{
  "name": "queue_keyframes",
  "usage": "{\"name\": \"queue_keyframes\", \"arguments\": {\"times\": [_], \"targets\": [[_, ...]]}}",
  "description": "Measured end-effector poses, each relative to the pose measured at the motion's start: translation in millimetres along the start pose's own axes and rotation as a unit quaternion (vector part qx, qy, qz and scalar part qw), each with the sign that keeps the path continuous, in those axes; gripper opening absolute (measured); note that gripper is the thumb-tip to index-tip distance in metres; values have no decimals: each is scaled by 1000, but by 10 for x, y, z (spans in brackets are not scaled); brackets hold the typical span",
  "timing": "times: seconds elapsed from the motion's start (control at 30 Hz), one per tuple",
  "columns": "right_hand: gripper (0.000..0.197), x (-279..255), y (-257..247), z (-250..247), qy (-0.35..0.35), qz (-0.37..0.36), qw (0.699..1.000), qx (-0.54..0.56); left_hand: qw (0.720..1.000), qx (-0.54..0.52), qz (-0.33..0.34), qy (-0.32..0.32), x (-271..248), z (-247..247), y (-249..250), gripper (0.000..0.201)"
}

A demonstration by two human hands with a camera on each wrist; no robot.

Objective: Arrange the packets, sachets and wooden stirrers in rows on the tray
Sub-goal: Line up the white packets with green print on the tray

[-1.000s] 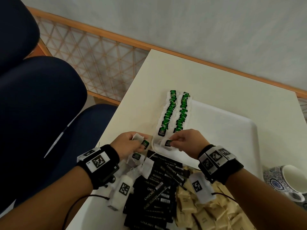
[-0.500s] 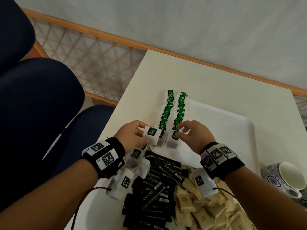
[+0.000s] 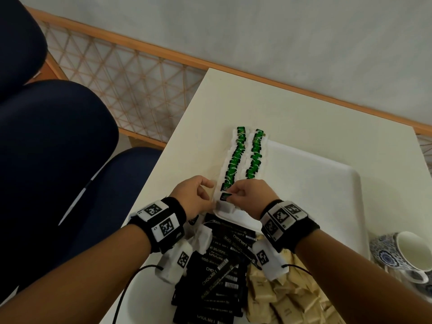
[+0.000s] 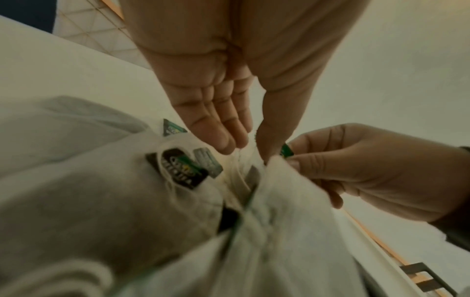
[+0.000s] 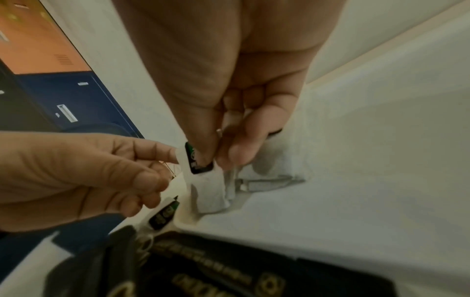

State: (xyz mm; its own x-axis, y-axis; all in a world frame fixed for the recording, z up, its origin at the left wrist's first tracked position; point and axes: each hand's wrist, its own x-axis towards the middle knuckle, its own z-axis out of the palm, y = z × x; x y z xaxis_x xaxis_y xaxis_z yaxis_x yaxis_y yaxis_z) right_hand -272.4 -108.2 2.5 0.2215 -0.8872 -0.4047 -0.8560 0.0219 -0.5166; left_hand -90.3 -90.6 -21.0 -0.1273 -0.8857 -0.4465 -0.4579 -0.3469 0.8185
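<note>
The right hand [image 3: 247, 195] pinches a teabag [image 3: 225, 199] by its green tag between thumb and forefinger at the near end of the left of two green-tagged teabag rows [image 3: 243, 157], which run toward 12 o'clock along the left edge of the white tray [image 3: 327, 190] on the counter [image 3: 292, 113]. The left hand [image 3: 194, 195], at 9 o'clock of the teabag, has loosely curled fingers, and whether it holds anything cannot be told. Black sachets [image 3: 217, 277] and beige packets [image 3: 289, 298] are heaped toward 6 o'clock; a patterned cup [image 3: 406, 251] stands at 3 o'clock beside the tray.
</note>
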Motion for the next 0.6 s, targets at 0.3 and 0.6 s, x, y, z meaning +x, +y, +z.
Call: {"name": "queue_keyframes", "arguments": {"times": [0.3, 0.6], "targets": [[24, -126, 259, -59, 53, 6, 998, -45, 986, 164, -2, -23, 138, 196, 148, 96], [14, -131, 414, 96, 9, -7, 991, -132, 976, 215, 15, -36, 231, 236, 189, 89]]}}
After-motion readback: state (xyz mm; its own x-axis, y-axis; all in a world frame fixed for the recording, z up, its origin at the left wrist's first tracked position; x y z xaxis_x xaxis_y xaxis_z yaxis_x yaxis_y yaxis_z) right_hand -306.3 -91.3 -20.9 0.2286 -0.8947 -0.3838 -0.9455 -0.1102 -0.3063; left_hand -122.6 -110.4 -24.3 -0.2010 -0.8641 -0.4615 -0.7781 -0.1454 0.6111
